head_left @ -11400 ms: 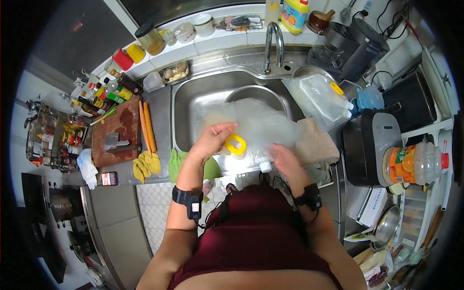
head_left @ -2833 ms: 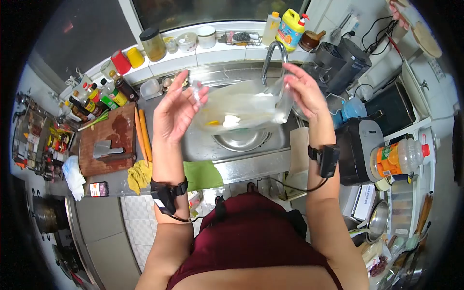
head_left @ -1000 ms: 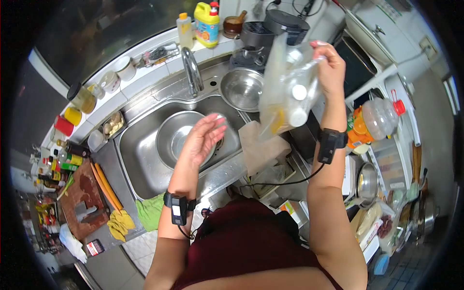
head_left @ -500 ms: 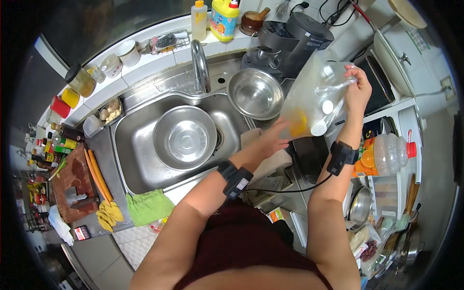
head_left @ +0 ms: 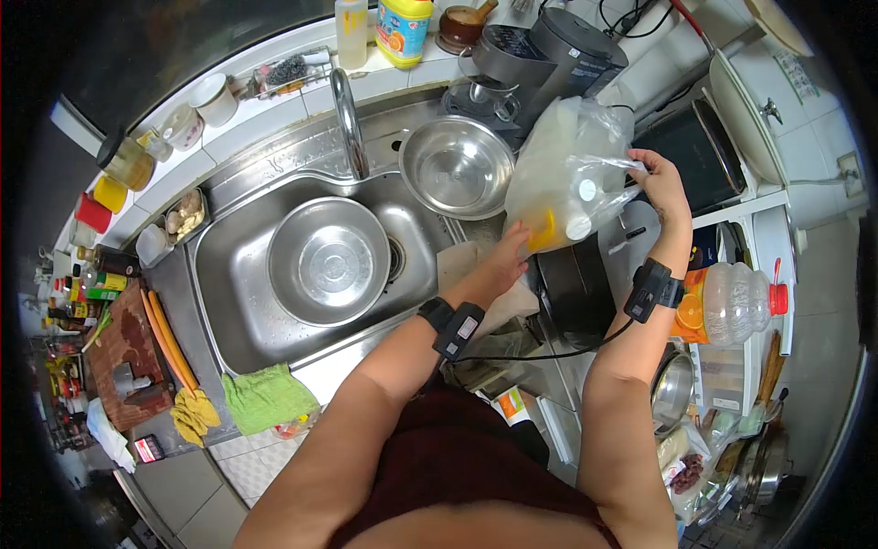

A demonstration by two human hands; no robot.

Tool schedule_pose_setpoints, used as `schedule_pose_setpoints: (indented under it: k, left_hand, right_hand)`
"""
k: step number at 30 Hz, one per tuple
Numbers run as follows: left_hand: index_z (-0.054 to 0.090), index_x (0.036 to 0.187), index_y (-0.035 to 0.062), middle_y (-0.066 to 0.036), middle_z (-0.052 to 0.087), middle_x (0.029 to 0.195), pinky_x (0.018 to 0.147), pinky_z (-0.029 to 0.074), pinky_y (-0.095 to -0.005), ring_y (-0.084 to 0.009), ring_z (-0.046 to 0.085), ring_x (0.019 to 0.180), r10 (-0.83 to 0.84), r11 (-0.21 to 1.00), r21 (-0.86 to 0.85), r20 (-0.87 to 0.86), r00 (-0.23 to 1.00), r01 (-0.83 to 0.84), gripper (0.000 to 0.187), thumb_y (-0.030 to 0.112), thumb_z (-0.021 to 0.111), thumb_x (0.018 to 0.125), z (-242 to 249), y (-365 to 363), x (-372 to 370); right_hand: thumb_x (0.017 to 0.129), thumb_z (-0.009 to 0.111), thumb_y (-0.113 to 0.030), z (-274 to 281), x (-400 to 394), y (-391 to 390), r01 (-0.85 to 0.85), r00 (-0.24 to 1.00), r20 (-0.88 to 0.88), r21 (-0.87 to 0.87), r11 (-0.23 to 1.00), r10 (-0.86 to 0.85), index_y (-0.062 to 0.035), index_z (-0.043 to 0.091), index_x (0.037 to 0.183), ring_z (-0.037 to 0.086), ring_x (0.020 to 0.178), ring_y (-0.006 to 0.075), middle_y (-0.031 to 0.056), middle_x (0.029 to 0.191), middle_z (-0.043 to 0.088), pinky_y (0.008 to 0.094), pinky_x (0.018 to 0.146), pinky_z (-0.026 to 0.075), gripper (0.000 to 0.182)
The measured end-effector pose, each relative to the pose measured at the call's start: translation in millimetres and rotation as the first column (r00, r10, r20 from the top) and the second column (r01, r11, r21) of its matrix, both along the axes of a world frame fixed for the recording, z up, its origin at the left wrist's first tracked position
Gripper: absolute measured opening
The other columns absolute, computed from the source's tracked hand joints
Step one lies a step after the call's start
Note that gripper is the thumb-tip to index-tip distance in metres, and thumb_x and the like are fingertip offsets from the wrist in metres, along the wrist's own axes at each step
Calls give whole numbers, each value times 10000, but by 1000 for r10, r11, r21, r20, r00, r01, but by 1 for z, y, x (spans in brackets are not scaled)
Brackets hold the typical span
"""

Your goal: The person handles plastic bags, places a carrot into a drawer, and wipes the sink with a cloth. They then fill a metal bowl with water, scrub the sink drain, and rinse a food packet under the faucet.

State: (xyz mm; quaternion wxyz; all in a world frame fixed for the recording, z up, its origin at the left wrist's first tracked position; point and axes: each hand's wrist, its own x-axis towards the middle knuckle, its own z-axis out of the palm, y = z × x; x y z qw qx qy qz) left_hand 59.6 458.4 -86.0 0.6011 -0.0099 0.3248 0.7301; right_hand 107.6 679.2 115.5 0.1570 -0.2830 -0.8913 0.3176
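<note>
Hands holding a clear, floppy plastic pouch with a yellow handle and white caps (head_left: 572, 178) at upper right of the frame.
Right hand (head_left: 660, 188) pinches its upper edge; left hand (head_left: 506, 265) presses fingers together under its bottom. Below sits a black cooker (head_left: 576, 288); a small steel bowl (head_left: 455, 166) crowds the left, a black appliance (head_left: 690, 151) the right. Steel sink (head_left: 229, 293) lies centre-left.

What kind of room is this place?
Most likely a home kitchen: a steel sink with a tap, a wooden cutting board, and sauce bottles.
</note>
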Motion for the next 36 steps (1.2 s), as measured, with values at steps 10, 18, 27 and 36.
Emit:
schedule_pose_setpoints:
  k: [10,18,27,36]
  left_hand:
    - [256,1367,203,43,334,1351,995,146,-381,-141,313,1200,232,967,108,6,973,-231,567,295,489,858,5,8,-16]
    - [213,1382,209,-27,293,1389,1028,89,-427,-183,251,1268,219,976,13,-5,976,-219,591,249,489,861,18,-5,-21]
    - [196,1374,219,-16,262,1371,1008,173,-418,-283,288,1223,267,892,351,100,959,-285,636,262,529,834,3,11,-34]
    - [121,1401,197,-77,118,1433,1019,175,-383,-295,75,1316,264,963,36,83,961,-268,780,243,604,791,3,-27,-20]
  right_hand:
    - [840,503,-53,16,11,-14,269,921,-284,-27,963,-265,-15,623,910,504,654,70,18,783,617,186,632,384,144]
    - [819,622,-223,27,49,-55,165,986,39,-193,967,-160,-46,648,802,409,539,33,-36,626,572,186,505,298,180]
    - [795,654,-211,2,72,-52,234,967,-64,-152,960,-246,-38,620,737,349,519,28,-63,585,499,186,484,255,186]
    - [754,692,-202,-7,50,-96,387,868,-425,259,885,-256,-27,555,1088,509,757,125,79,1001,548,258,648,428,400]
